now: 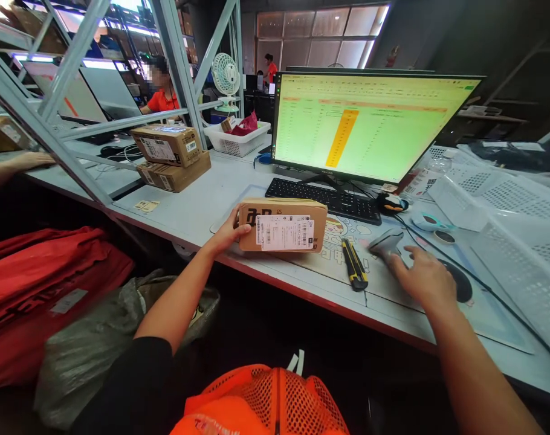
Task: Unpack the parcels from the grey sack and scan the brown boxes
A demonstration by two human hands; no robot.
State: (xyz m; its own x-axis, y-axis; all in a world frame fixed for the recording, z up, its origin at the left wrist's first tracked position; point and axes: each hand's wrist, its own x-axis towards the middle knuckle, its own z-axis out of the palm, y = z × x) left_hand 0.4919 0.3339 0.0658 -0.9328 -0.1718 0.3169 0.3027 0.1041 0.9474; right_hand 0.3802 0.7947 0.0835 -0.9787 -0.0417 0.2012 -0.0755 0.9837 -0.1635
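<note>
My left hand (227,232) grips the left end of a cardboard parcel (281,225) that stands on its edge on the desk, its white barcode label facing me. My right hand (422,279) lies over the handle of a grey barcode scanner (384,243) on the desk mat, fingers curled loosely on it; whether it grips the scanner is unclear. A yellow and black utility knife (354,264) rests between parcel and scanner.
A monitor (365,124) with a green spreadsheet and a black keyboard (323,198) stand behind the parcel. Two stacked boxes (170,157) and a white basket (236,140) sit at the left back. White baskets (506,205) fill the right. Another person's hand (28,160) rests at far left.
</note>
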